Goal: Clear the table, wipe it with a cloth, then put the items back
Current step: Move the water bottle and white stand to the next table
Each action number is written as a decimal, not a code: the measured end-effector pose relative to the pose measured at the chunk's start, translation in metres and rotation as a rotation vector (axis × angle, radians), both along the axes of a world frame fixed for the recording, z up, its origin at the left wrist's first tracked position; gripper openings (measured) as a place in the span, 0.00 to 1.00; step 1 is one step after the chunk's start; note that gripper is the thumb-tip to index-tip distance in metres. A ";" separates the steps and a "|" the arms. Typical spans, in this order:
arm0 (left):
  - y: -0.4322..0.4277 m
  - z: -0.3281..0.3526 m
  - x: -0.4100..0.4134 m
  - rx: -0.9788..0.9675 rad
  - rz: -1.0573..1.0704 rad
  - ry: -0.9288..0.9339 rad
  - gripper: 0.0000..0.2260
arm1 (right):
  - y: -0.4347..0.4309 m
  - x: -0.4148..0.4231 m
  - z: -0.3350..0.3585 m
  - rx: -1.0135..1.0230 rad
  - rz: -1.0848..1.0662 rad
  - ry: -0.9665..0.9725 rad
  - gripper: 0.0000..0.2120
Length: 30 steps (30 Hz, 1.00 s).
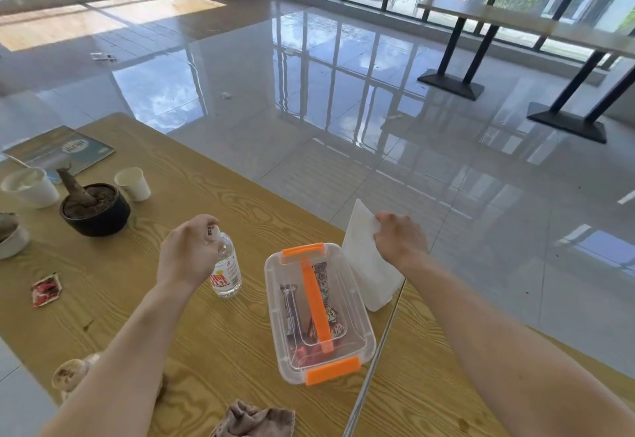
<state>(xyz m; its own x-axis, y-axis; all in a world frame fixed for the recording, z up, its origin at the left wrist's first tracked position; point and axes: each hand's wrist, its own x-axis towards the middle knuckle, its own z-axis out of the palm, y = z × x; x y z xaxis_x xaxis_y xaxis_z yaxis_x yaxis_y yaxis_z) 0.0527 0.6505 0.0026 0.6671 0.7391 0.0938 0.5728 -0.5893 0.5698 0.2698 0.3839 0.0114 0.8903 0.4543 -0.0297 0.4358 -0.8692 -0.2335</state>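
Note:
My left hand (187, 251) grips the top of a small clear water bottle (227, 271) standing upright on the wooden table (213, 340). My right hand (400, 237) holds a white sheet of paper (367, 271) by its upper edge, at the table's far edge. Between them sits a clear plastic box (321, 313) with an orange handle and clips, with snack packets inside. A brown cloth (254, 419) lies crumpled at the near edge.
On the left stand a black pot (95, 209) with a stump, a paper cup (133, 184), a white bowl (31, 189) and a booklet (62, 151). A red wrapper (45, 289) and a dirty cup (70, 373) lie nearer. A seam (378, 350) joins two tables.

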 end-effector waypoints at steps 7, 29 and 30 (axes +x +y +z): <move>-0.004 0.008 -0.001 -0.055 -0.016 0.083 0.20 | -0.006 -0.002 0.006 0.063 -0.003 0.027 0.17; -0.180 0.057 0.016 0.319 -0.432 0.054 0.22 | -0.136 -0.085 0.058 0.167 -0.052 -0.054 0.25; -0.189 0.057 0.016 0.309 -0.440 0.056 0.22 | -0.144 -0.089 0.058 0.163 -0.061 -0.056 0.25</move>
